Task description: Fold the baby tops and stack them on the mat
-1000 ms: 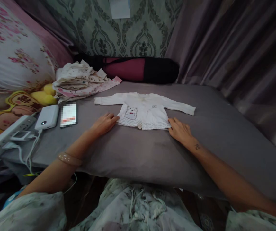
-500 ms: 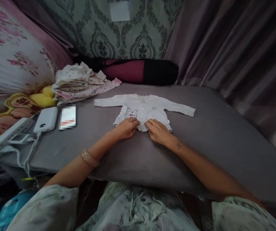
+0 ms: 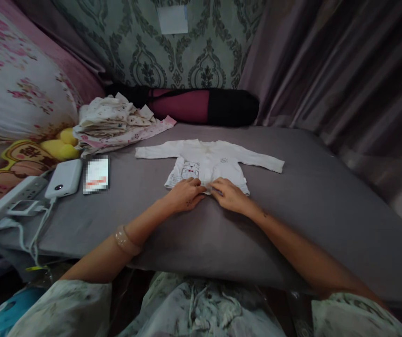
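Note:
A small white long-sleeved baby top (image 3: 204, 159) lies spread on the grey bed surface (image 3: 292, 196), its sleeves stretched out to both sides. A bear drawing shows on its left half and a small print on its right. At the middle of the bottom hem, my left hand (image 3: 186, 194) is closed with its fingertips pinching the fabric. Close beside it, my right hand (image 3: 230, 196) also pinches the hem from the other side. The fingertips of both hands nearly meet, and they hide part of the hem's front edge.
Folded clothes (image 3: 113, 121) are stacked at the back left, near a dark red and black roll (image 3: 201, 106). On the left are a phone (image 3: 96, 175), a white power bank (image 3: 63, 179), a power strip (image 3: 11, 210) with cables and a yellow plush (image 3: 60, 145). Curtains hang at the right.
Both hands have shifted slightly down and closer together along the hem, uncovering more of the bear drawing. The view has moved a little.

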`<state>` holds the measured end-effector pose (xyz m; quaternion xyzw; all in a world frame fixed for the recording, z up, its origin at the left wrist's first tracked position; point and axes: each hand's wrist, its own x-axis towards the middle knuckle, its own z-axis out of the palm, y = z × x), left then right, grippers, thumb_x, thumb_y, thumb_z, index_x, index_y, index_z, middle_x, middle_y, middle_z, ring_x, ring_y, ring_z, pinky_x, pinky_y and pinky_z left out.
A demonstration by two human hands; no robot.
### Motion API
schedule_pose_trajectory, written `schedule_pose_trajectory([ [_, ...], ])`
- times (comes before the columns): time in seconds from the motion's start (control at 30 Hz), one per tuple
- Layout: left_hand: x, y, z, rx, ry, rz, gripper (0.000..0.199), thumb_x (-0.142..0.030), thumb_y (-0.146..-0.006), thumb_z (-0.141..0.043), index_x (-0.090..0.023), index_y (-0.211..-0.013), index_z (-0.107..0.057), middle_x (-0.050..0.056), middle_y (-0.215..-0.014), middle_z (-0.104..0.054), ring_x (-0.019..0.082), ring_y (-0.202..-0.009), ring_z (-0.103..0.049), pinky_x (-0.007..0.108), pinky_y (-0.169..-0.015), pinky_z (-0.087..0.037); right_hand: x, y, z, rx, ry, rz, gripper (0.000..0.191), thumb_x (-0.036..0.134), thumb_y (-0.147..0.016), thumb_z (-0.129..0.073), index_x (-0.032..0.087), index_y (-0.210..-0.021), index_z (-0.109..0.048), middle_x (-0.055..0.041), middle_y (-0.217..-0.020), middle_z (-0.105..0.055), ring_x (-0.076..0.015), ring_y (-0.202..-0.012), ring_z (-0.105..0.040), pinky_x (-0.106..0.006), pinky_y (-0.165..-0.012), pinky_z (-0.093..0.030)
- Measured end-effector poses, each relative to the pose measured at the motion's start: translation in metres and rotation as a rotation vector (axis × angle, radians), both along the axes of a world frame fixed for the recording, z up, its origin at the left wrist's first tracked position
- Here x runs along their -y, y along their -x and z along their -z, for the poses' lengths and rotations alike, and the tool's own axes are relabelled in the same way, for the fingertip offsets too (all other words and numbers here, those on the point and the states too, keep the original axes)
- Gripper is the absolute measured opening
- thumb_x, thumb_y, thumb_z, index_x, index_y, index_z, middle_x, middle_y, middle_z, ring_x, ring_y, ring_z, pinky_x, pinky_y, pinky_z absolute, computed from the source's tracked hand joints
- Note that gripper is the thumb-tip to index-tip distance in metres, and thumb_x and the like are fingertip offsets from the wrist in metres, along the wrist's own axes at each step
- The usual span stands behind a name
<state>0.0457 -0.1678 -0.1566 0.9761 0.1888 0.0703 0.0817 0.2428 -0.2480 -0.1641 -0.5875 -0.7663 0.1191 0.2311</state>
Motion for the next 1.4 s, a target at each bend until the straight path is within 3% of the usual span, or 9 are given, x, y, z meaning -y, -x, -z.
schedule_pose_trajectory([
  [0.1, -0.013, 0.003, -0.009, -0.036, 0.111, -0.053, 0.027, -0.026, -0.088, -0.047, -0.022, -0.104, -0.068, 0.005, -0.103, -0.068, 0.020, -0.093, -0.063, 0.031, -0.084, -0.049, 0.000, -0.005, -0.009, 0.072, 0.078, -0.155, 0.027, 0.035, -0.094, -0.049, 0.021, -0.107, -0.068, -0.0076, -0.108, -0.064, -0.0202, -0.101, -0.057, -0.031, -0.090, -0.041],
  [0.2, -0.044, -0.007, -0.009, 0.030, 0.091, -0.264, 0.035, -0.019, -0.087, -0.042, -0.017, -0.113, -0.065, 0.008, -0.109, -0.068, 0.021, -0.098, -0.064, 0.031, -0.087, -0.050, -0.024, -0.019, -0.011, 0.053, 0.103, -0.030, 0.040, 0.034, -0.100, -0.032, 0.019, -0.100, -0.069, -0.0069, -0.098, -0.068, -0.0192, -0.096, -0.060, -0.031, -0.089, -0.043],
  [0.37, -0.085, -0.034, 0.019, -0.004, -0.102, -0.393, 0.046, -0.022, -0.094, -0.034, -0.006, -0.136, -0.046, 0.018, -0.139, -0.051, 0.025, -0.133, -0.043, 0.037, -0.110, -0.033, -0.064, -0.037, 0.010, 0.244, 0.031, 0.316, 0.050, 0.033, -0.099, -0.027, 0.011, -0.140, -0.046, -0.0156, -0.145, -0.044, -0.0264, -0.135, -0.037, -0.040, -0.111, -0.027],
  [0.47, -0.089, -0.038, 0.039, -0.062, -0.152, -0.470, 0.057, -0.042, -0.097, -0.032, -0.007, -0.142, -0.040, 0.020, -0.149, -0.038, 0.031, -0.141, -0.029, 0.047, -0.115, -0.022, -0.066, -0.037, 0.023, 0.354, 0.107, 0.322, 0.057, 0.043, -0.099, -0.027, 0.016, -0.149, -0.032, -0.0128, -0.157, -0.023, -0.0311, -0.144, -0.017, -0.048, -0.115, -0.016],
  [0.6, -0.087, -0.034, 0.049, -0.086, -0.133, -0.546, 0.064, -0.055, -0.097, -0.024, -0.017, -0.147, -0.034, 0.019, -0.154, -0.029, 0.033, -0.143, -0.025, 0.053, -0.113, -0.020, -0.063, -0.034, 0.029, 0.395, 0.175, 0.315, 0.058, 0.050, -0.099, -0.024, 0.025, -0.151, -0.029, -0.0091, -0.159, -0.020, -0.0329, -0.145, -0.014, -0.053, -0.115, -0.013],
  [0.8, -0.087, -0.037, 0.029, -0.228, -0.038, -0.562, 0.068, -0.057, -0.096, -0.021, -0.017, -0.150, -0.029, 0.018, -0.156, -0.026, 0.034, -0.144, -0.020, 0.056, -0.113, -0.019, -0.063, -0.035, 0.024, 0.374, 0.180, 0.322, 0.058, 0.051, -0.099, -0.024, 0.025, -0.150, -0.030, -0.0084, -0.159, -0.020, -0.0315, -0.145, -0.014, -0.053, -0.116, -0.011],
  [0.9, -0.082, -0.036, 0.024, -0.187, -0.134, -0.529, 0.068, -0.056, -0.096, -0.023, -0.011, -0.147, -0.034, 0.020, -0.155, -0.025, 0.033, -0.145, -0.019, 0.054, -0.115, -0.014, -0.056, -0.034, 0.019, 0.349, 0.154, 0.301, 0.058, 0.048, -0.099, -0.023, 0.022, -0.151, -0.030, -0.0110, -0.159, -0.019, -0.0301, -0.146, -0.013, -0.053, -0.116, -0.010],
  [1.23, -0.069, -0.023, 0.054, -0.128, -0.186, -0.383, 0.069, -0.056, -0.097, -0.021, -0.011, -0.148, -0.034, 0.020, -0.154, -0.029, 0.033, -0.143, -0.025, 0.050, -0.114, -0.021, -0.027, -0.026, 0.027, 0.348, 0.111, 0.176, 0.058, 0.047, -0.099, -0.028, 0.022, -0.151, -0.030, -0.0110, -0.158, -0.022, -0.0305, -0.145, -0.015, -0.052, -0.116, -0.011],
  [1.4, -0.085, -0.033, 0.023, -0.136, -0.108, -0.334, 0.058, -0.057, -0.095, -0.029, -0.019, -0.133, -0.053, 0.017, -0.137, -0.052, 0.031, -0.128, -0.048, 0.046, -0.102, -0.038, -0.045, -0.036, 0.007, 0.337, 0.184, 0.110, 0.055, 0.049, -0.097, -0.034, 0.021, -0.144, -0.043, -0.0141, -0.150, -0.039, -0.0317, -0.138, -0.033, -0.050, -0.110, -0.025],
])
